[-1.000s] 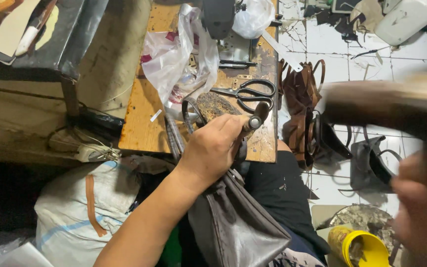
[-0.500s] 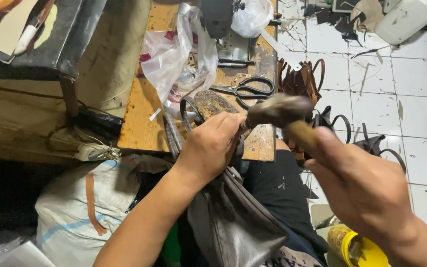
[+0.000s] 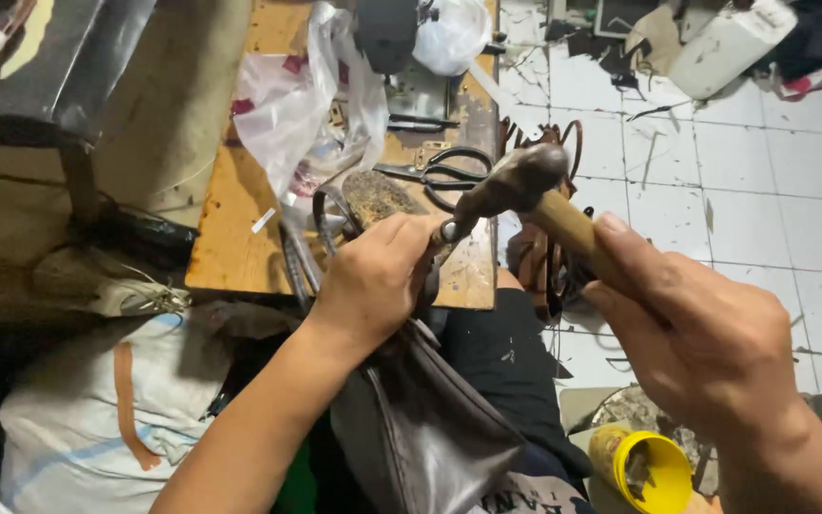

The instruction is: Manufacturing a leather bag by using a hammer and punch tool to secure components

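My left hand [image 3: 378,276] grips the top of a dark grey leather bag [image 3: 420,419] and presses it against the edge of a small wooden bench [image 3: 240,219]. A small metal fitting [image 3: 447,231] pokes out beside its thumb. My right hand [image 3: 696,333] is closed around the wooden handle of a hammer [image 3: 516,186]. The hammer's metal head rests right at the metal fitting, just above my left thumb.
Black scissors [image 3: 444,173], a crumpled plastic bag [image 3: 311,105] and a rough dark block [image 3: 373,195] lie on the bench. Brown leather straps [image 3: 539,266] hang at its right side. A yellow glue tub [image 3: 644,466] sits on the white tiled floor [image 3: 744,190]. A white sack [image 3: 97,409] lies lower left.
My right hand swung the hammer down from the raised, blurred position at right onto the fitting held by my left hand. My left hand kept its grip on the bag.
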